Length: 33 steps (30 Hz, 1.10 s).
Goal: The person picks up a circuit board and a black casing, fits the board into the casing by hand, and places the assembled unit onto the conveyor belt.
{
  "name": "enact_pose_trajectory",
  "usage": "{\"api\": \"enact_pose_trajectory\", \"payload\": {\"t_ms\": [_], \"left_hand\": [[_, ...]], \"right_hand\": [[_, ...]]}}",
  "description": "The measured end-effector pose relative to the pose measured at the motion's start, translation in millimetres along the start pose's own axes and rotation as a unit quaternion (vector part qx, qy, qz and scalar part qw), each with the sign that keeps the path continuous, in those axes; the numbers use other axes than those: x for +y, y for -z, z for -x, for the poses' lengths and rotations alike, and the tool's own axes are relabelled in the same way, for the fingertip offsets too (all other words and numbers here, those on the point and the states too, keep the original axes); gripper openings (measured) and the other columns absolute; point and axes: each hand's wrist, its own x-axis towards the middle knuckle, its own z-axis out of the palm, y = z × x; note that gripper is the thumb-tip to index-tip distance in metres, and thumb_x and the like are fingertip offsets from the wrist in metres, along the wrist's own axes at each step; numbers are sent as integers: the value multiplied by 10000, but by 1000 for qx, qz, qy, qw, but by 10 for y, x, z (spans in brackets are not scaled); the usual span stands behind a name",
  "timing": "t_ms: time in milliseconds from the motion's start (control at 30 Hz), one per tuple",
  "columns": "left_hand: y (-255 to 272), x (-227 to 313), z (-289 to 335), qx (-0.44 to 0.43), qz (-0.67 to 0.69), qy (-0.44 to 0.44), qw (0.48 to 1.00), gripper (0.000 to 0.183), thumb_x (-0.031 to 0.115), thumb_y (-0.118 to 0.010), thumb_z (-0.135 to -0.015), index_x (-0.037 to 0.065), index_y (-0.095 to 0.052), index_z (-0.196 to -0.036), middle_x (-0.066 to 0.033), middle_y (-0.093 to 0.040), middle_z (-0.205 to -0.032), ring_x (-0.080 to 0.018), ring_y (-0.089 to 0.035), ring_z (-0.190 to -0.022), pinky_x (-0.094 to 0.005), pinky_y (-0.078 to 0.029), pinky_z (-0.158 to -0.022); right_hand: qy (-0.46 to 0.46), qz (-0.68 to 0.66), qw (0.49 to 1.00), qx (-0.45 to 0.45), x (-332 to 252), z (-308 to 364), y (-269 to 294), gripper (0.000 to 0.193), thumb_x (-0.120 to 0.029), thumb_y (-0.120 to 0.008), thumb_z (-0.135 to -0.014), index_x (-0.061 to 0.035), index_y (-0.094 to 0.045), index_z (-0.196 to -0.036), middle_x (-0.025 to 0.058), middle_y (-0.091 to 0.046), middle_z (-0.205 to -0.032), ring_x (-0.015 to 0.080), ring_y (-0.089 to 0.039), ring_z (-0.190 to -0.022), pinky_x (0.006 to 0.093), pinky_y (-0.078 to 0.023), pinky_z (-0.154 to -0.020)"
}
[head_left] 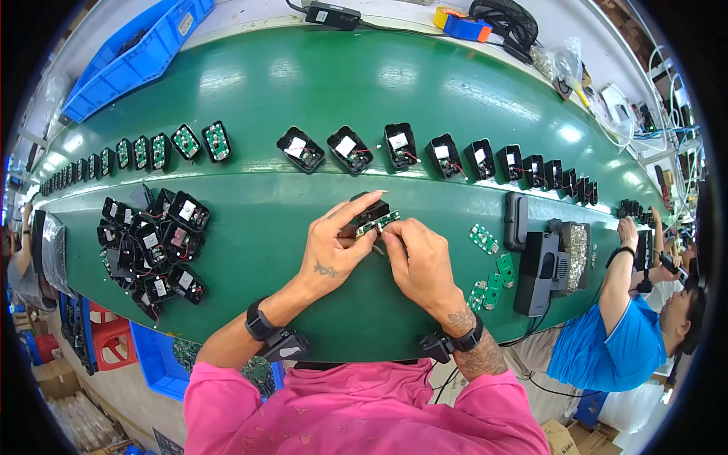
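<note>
At the middle of the bench, my left hand [331, 246] is wrapped round a small black plastic housing [367, 211]. A green circuit board [385, 220] sits tilted at the near side of this housing, partly covered by fingers. My right hand [421, 258] pinches the board's near edge by a small white part; its fingertips hide the exact grip. Several loose green circuit boards [484, 239] lie to the right of my right hand. Left of my left hand is a heap of black housings [152, 239] with white blocks and thin wires inside.
Across the green bench [303, 68] run open housings [301, 149] and, further left, board-fitted housings [216, 142]. At right stand a black case [516, 220], a grey device [540, 273] and a tray of small metal parts [578, 254]. A co-worker in blue [607, 334] sits right.
</note>
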Motion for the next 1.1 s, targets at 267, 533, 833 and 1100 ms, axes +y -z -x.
{"api": "enact_pose_trajectory", "payload": {"t_ms": [267, 533, 833, 1100], "left_hand": [[-42, 134, 7, 8, -106, -56, 993, 583, -105, -634, -828, 110, -593, -1368, -57, -590, -1007, -70, -573, -767, -217, -507, -610], [-62, 118, -1, 5, -116, -54, 992, 602, -102, -637, -812, 128, -597, -1367, -82, -606, -1019, -96, -593, -778, -243, -525, -622], [-109, 91, -30, 31, -306, -238, 921, 561, -119, -648, -800, 76, -611, -1325, -38, -581, -933, -60, -576, -723, -203, -483, -591], [-141, 189, 5, 20, -151, -81, 985, 557, -105, -635, -803, 76, -606, -1329, -83, -610, -1012, -102, -610, -757, -233, -514, -609]], "right_hand": [[9, 12, 1000, -3, 2, -10, 49, 66, 6, -651, -868, 1, -598, -907, 145, -623, -787, 338, -623, -656, 406, -488, -583], [11, 22, 1000, -2, 8, 5, 62, 78, 9, -658, -860, -2, -595, -905, 140, -622, -772, 335, -623, -654, 409, -487, -582], [24, 85, 996, -15, 13, 42, 86, 104, 19, -660, -840, -9, -577, -896, 126, -608, -786, 326, -619, -673, 411, -493, -597], [-9, 2, 1000, -1, 2, 17, 113, 76, 12, -643, -870, 7, -586, -920, 148, -624, -780, 335, -627, -658, 406, -493, -588]]}}
